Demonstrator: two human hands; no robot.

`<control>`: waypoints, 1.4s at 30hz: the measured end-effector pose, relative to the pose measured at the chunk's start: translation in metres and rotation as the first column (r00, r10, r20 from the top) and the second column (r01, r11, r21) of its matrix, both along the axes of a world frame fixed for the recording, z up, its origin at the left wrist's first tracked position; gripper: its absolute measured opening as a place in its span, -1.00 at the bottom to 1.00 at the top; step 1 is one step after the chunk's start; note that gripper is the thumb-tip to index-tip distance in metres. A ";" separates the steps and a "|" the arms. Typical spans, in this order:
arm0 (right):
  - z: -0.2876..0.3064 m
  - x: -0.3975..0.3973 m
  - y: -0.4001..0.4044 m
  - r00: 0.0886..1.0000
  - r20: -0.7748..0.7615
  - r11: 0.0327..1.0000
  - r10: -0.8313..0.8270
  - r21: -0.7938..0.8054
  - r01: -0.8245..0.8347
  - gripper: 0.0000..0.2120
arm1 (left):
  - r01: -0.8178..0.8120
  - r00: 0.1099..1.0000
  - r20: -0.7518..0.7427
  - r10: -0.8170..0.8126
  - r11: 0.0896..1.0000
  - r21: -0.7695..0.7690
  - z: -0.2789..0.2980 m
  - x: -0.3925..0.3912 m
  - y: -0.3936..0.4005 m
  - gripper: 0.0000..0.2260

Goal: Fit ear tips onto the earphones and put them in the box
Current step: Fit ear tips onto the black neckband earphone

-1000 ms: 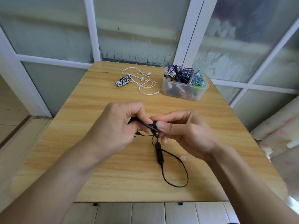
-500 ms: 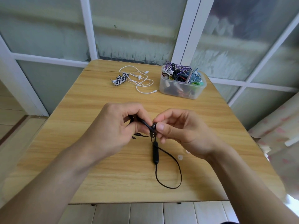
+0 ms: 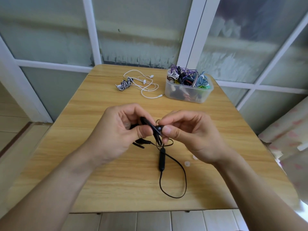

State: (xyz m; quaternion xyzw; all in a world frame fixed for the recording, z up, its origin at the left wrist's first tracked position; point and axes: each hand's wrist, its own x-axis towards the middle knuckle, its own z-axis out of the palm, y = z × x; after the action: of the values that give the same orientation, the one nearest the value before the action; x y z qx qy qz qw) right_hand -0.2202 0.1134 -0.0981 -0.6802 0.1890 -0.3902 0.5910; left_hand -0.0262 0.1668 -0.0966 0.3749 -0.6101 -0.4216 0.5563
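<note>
Black earphones are pinched between the left hand and right hand above the desk; beyond the right hand sits the box.

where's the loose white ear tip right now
In the head view the white ear tip lies on the table, just below the right hand and right of the black earphones' cable.

Wooden table bears clear box, white earphones, striped bundle.
</note>
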 end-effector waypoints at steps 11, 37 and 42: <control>0.010 -0.017 -0.006 0.921 -0.117 0.928 -0.372 -0.020 0.372 -0.77 | -0.057 0.998 -0.006 0.058 0.990 0.130 0.003 0.002 -0.001 -0.87; 0.013 -0.038 0.002 0.838 -0.299 0.886 -0.456 -0.235 0.399 -0.88 | -0.084 0.925 -0.311 0.220 0.915 0.396 0.000 -0.009 -0.002 -0.41; 0.015 -0.012 0.024 0.928 -0.244 0.951 -0.282 0.054 0.304 -0.88 | -0.007 0.827 -0.507 0.241 0.908 0.420 0.004 -0.018 -0.002 -0.46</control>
State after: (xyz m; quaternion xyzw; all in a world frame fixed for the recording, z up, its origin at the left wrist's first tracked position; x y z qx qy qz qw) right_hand -0.2319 0.1377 -0.0836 -0.6579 0.3740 -0.3825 0.5300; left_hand -0.0442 0.1648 -0.0926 0.3837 -0.2995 -0.5885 0.6455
